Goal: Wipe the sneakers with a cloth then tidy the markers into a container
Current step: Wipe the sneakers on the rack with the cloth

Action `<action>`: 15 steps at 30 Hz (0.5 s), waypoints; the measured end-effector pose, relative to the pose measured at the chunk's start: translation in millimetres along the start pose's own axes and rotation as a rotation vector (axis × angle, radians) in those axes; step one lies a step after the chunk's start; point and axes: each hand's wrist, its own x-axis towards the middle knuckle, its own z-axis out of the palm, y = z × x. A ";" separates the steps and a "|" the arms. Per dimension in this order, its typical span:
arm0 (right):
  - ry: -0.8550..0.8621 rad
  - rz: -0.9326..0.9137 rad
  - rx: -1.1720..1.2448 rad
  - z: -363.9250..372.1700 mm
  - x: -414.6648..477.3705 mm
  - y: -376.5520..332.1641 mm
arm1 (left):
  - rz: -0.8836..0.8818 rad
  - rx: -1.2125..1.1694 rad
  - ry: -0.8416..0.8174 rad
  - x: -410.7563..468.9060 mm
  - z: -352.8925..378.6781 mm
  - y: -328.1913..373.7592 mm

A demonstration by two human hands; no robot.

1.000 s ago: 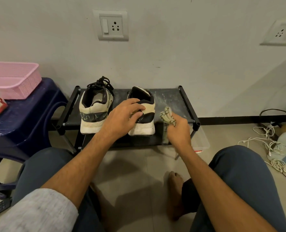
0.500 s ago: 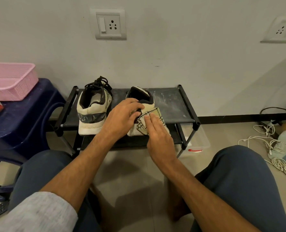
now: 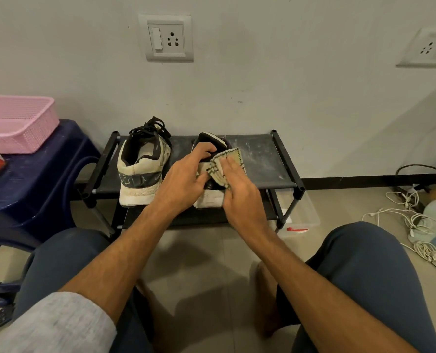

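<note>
Right hand grip: my right hand (image 3: 239,192) lies with fingers straight and flat on the folded beige cloth with dark zigzag stitching (image 3: 218,171). It presses rather than clenches, which I judge lets the palm slide the cloth.
Left hand grip: my left hand (image 3: 183,179) curls its fingers over the heel collar of the cream and black right sneaker (image 3: 209,200), clasping it, I think, so it does not skid under the rubbing.
Cloth position: on the near right side of the right sneaker, by the heel.
Left sneaker: the matching cream left sneaker with loose black laces (image 3: 137,174) stands just beside it, heel towards me, with neither hand on it.
Support: both shoes stand on the top shelf of the black frame shoe rack (image 3: 262,164) against the wall.
Markers: I can pick out none. A pink plastic mesh basket (image 3: 33,133) sits on the dark blue plastic stool (image 3: 46,179) at the left, a likely container.
Stage: wiping is under way, and tidying is not yet begun.
</note>
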 end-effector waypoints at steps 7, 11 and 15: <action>0.014 -0.076 -0.176 7.7 -5.1 11.6 | -0.026 -0.012 0.006 -1.0 -0.7 2.2; 0.020 -0.008 -0.164 11.3 -7.8 12.3 | -0.029 -0.017 0.005 -1.0 0.9 0.8; 0.015 -0.046 -0.190 6.8 -22.3 11.7 | -0.030 -0.030 0.010 1.0 1.8 -1.4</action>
